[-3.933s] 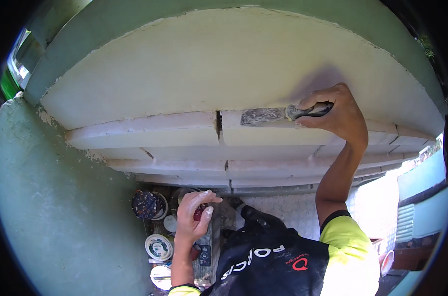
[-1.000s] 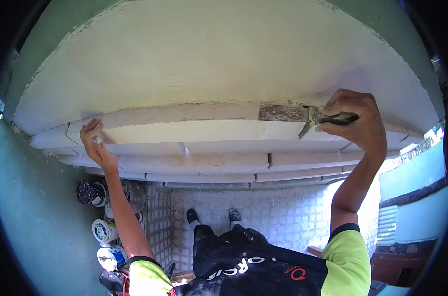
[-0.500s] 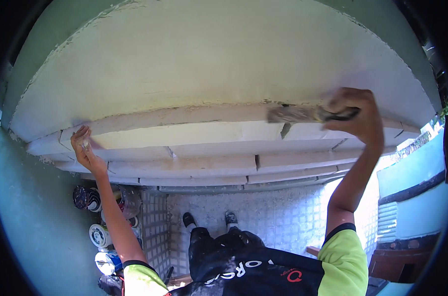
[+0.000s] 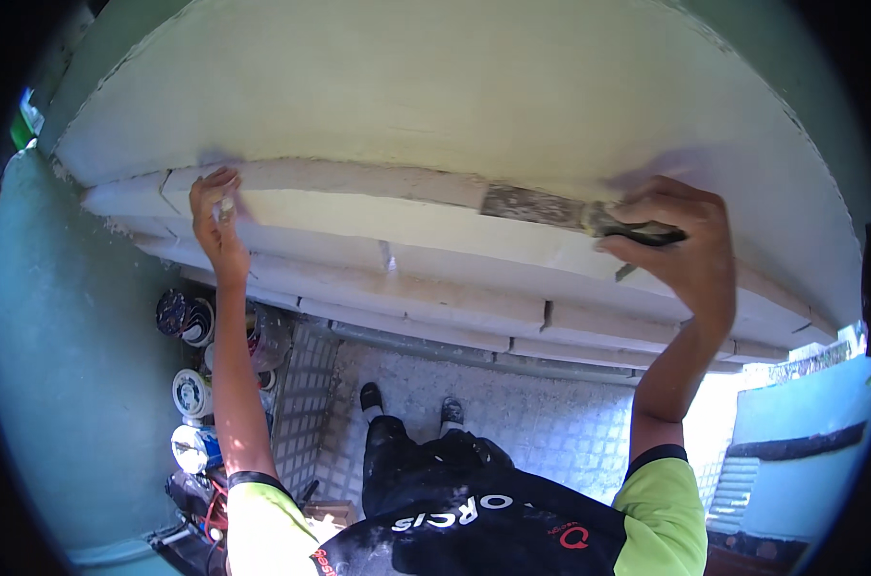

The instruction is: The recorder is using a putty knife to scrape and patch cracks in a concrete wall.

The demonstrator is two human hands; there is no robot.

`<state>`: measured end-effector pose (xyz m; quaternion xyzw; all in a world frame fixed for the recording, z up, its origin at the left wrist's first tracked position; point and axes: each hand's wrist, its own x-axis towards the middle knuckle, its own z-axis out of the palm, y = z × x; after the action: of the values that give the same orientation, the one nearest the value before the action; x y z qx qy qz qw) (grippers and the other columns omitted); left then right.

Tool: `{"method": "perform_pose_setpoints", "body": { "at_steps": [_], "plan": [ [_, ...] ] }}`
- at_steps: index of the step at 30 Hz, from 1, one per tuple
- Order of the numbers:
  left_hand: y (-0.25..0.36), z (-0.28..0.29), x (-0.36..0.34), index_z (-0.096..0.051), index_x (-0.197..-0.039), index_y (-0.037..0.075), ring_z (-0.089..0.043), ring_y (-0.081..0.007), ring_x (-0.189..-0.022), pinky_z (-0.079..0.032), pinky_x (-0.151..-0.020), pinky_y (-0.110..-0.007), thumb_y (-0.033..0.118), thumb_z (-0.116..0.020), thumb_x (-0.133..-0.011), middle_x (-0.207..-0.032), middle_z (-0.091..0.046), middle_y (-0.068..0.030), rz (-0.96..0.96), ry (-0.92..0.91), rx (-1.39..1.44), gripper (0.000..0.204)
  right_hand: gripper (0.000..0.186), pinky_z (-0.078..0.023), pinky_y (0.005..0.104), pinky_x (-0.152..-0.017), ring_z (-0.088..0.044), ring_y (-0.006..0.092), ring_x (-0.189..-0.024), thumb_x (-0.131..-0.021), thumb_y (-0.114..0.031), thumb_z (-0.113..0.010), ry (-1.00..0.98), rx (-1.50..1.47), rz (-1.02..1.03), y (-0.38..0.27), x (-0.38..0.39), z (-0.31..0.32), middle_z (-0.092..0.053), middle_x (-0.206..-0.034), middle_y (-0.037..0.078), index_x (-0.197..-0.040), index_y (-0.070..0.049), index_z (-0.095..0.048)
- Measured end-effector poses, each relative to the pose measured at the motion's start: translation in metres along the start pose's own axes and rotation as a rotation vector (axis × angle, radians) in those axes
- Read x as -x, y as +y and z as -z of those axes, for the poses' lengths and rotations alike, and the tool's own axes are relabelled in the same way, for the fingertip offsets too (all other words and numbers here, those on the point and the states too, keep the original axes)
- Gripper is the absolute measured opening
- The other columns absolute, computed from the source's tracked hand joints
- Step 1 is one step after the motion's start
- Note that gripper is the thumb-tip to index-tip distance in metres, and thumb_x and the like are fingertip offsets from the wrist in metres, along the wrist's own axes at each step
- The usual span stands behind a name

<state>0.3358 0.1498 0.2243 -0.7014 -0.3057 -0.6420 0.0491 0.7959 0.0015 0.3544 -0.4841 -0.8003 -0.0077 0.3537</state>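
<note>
My right hand is closed round the dark handle of a putty knife. Its wide, stained blade lies along the upper face of a pale stepped ledge, just below a large cream wall panel. Farther left, my left hand is at the ledge's edge with its fingers bent. A small whitish lump shows between its thumb and fingers; what it is made of, I cannot tell.
Lower steps of the ledge have dark gaps at their joints. Several paint buckets stand by the green wall on the left, beside a lattice panel. Dusty, pale-patterned floor lies under my feet.
The view has shifted and tilted. The putty knife has slid left along the ledge, away from the dark joint it covered. My left hand stays by the ledge's left part.
</note>
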Motion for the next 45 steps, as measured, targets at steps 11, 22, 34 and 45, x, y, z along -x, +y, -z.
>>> {"method": "perform_pose_setpoints", "body": {
  "at_steps": [11, 22, 34, 45],
  "plan": [
    [-0.004, 0.020, -0.004, -0.067, -0.109, 0.006, -0.055, -0.0320, -0.119, -0.028, -0.110, -0.050, 0.034, -0.050, -0.094, -0.116, -0.064, -0.0119, -0.077, -0.146, -0.086, 0.036, 0.028, -0.052, 0.0278, -0.060, -0.065, 0.0169, -0.065, -0.055, 0.002, -0.087, -0.041, -0.041, 0.079, -0.023, -0.035, -0.024, -0.067, -0.075, 0.008, -0.077, 0.002, -0.069],
    [-0.015, 0.054, 0.114, -0.048, -0.138, 0.005, -0.041, -0.0416, -0.134, -0.031, -0.109, -0.053, 0.022, -0.055, -0.091, -0.144, -0.047, -0.0199, -0.037, -0.309, -0.332, 0.051, 0.030, -0.051, 0.0295, -0.058, -0.065, 0.0183, -0.065, -0.055, 0.004, -0.086, -0.012, -0.027, 0.076, -0.059, -0.057, -0.054, -0.067, -0.076, 0.010, -0.078, 0.002, -0.067],
    [-0.014, 0.199, 0.379, -0.026, -0.152, 0.006, -0.066, -0.0229, -0.095, -0.050, -0.088, -0.032, 0.005, -0.053, -0.093, -0.118, -0.065, -0.0141, 1.279, -0.599, 0.133, 0.065, 0.029, -0.050, 0.0309, -0.060, -0.064, 0.0202, -0.067, -0.059, -0.002, -0.087, -0.003, -0.053, 0.126, -0.125, -0.136, -0.155, -0.067, -0.079, 0.009, -0.079, -0.002, -0.066],
    [-0.033, 0.256, 0.438, -0.048, -0.139, 0.005, -0.063, -0.0192, -0.103, -0.049, -0.090, -0.031, 0.004, -0.056, -0.093, -0.118, -0.065, -0.0109, 1.388, -0.469, 0.171, 0.047, 0.025, -0.053, 0.0327, -0.062, -0.066, 0.0220, -0.066, -0.065, -0.009, -0.084, -0.041, -0.001, 0.207, -0.199, -0.207, -0.240, -0.069, -0.080, 0.008, -0.082, -0.001, -0.068]
  ]
}}
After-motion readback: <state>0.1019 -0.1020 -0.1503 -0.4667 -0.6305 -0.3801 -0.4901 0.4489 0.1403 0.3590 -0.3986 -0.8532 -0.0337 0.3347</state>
